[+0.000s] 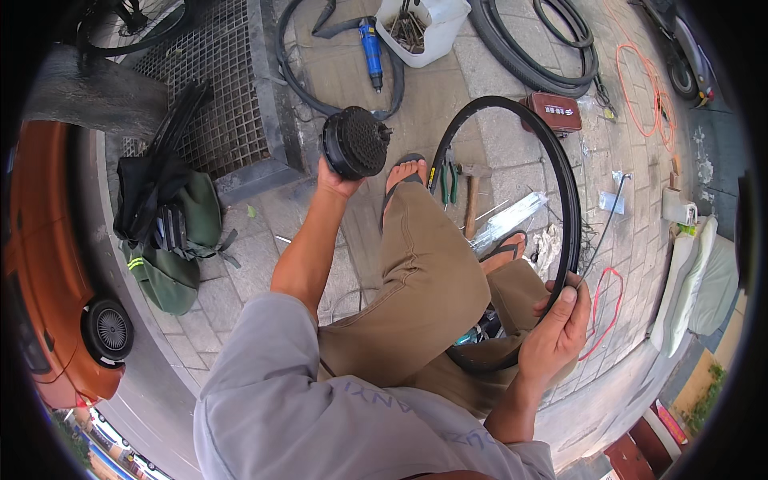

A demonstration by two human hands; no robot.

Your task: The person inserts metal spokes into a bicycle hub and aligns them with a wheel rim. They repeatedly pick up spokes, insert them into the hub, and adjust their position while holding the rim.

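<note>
My left hand [342, 184] is raised over the paving with a black hub motor [349, 146]; its fingers are wrapped round the underside. A cluster of toothed sprockets covers the hub's right face, and a short axle sticks out there. My right hand [558, 330] grips a bare black wheel rim [570, 196] at its right side, thumb on one face. The rim stands tilted across my lap and legs, with no spokes visible in it. Its lower part runs between my thighs. The hub is apart from the rim, to its left.
By my feet lie green-handled pliers [450, 182], a wooden-handled hammer [473, 200] and a clear plastic bundle [510, 220]. Further off are a blue power driver [370, 53], a white bucket [438, 44], black tyres [512, 60] and a red box [560, 114]. A green bag [200, 212] lies left.
</note>
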